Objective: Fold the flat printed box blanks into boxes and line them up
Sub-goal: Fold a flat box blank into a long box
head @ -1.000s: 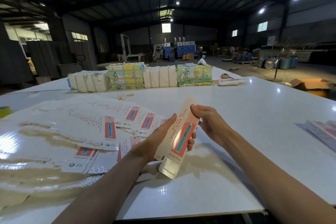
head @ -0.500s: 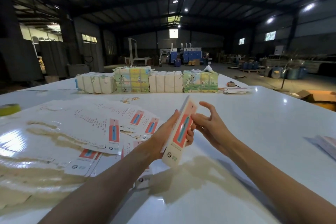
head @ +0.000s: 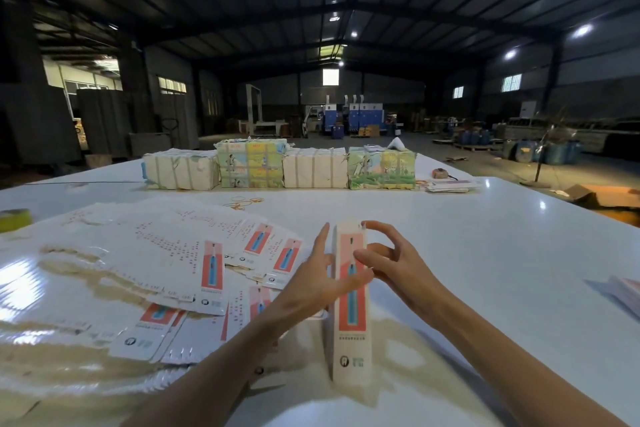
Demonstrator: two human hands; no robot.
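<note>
Right over the middle of the white table (head: pixel 485 253), you've got the box (head: pixel 350 329) standing nearly upright, long and narrow, printed face toward you, lower end down by the tabletop, can't tell if it's touching. Your left hand (head: pixel 311 284) grips it around the middle, fingers curled across the front, thumb pointing up along its left edge. Your right hand (head: pixel 394 263) pinches the top end, thumb on the face, index fingertip at the upper corner. Flat blanks (head: pixel 180 263) lie fanned out just left of it, and wrapped bundles (head: pixel 315 170) sit in a row at the far edge.
</note>
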